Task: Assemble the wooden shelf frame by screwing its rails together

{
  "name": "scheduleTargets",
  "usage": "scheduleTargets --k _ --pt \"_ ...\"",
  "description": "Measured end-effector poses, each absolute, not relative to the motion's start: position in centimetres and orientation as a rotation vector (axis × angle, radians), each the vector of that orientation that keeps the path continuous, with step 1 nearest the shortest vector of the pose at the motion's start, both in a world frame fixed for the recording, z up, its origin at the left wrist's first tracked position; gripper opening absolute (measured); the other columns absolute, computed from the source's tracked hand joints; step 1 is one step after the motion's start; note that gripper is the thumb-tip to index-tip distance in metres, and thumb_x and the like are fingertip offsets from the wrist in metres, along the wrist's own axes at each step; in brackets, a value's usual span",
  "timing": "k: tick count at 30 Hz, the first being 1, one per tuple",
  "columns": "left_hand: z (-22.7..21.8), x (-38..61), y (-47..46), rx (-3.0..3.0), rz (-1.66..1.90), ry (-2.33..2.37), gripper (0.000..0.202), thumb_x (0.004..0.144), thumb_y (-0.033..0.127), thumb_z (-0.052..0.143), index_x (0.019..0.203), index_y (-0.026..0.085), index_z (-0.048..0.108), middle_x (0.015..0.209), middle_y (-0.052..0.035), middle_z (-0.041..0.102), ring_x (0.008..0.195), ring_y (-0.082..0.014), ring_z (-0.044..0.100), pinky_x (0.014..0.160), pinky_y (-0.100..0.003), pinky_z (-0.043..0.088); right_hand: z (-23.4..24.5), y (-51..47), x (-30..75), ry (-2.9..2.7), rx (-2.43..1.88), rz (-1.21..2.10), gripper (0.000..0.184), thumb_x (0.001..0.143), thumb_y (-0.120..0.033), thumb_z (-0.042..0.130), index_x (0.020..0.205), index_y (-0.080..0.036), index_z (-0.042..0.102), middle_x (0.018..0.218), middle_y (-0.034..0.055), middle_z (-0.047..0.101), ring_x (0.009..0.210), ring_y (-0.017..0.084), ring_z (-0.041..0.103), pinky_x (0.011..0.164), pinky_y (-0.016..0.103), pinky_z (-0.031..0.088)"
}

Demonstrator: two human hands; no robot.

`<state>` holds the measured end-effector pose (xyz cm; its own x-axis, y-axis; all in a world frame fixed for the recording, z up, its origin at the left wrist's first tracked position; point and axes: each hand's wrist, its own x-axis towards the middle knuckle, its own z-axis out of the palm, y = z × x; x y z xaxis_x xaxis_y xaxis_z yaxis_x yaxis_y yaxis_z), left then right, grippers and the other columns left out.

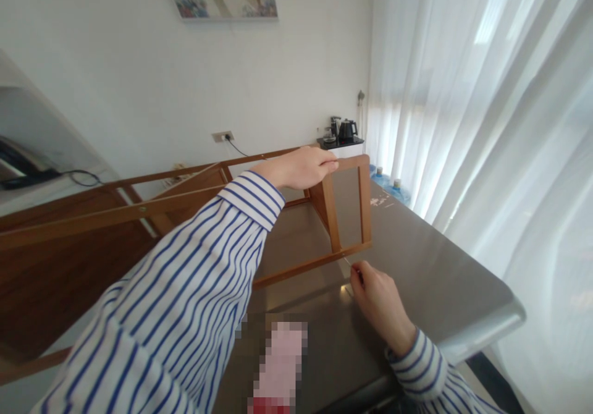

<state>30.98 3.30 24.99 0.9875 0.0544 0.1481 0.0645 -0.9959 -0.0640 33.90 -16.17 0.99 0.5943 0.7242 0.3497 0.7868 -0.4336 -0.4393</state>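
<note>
A wooden folding frame [345, 204], like a stand or chair lying on its side, rests on a grey table [430, 266]. My left hand [301, 165] reaches out in a striped sleeve and grips the frame's top rail, fingers wrapped over it. My right hand [377, 299] sits low on the table near the frame's lower rail, fingers pinched on a thin pale stick or tool [348, 262] whose tip touches that rail.
A blurred pink object [280, 364] lies on the table close to me. A white cabinet with a black kettle [346, 131] stands at the far wall, water bottles [393, 188] beside it. Sheer curtains [486, 123] hang on the right. The table's rounded corner [514, 315] is at right.
</note>
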Motion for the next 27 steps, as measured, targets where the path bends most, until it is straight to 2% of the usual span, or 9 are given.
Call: scheduleTargets --k 17,27 --pt "24.9 31.1 3.1 -3.095 -0.241 -0.073 0.039 0.091 0.044 0.03 0.08 0.018 0.056 0.079 -0.0031 0.06 0.072 -0.0166 0.052 0.07 -0.027 0.038 0.8 -15.7 33.7 -1.251 -2.366 -0.253 0.02 0.092 -0.02 0.04 0.076 -0.018 0.052 0.068 0.0015 0.063 0.062 0.014 0.06 0.056 0.026 0.029" --pt "24.9 31.1 3.1 -3.097 -0.246 -0.07 0.037 0.091 0.043 0.03 0.081 0.019 0.057 0.08 -0.0026 0.061 0.074 -0.0168 0.052 0.068 -0.027 0.037 1.8 -15.6 33.3 -1.29 -2.451 -0.299 0.017 0.09 -0.015 0.043 0.076 -0.019 0.052 0.068 0.0018 0.062 0.063 0.015 0.06 0.054 0.027 0.028"
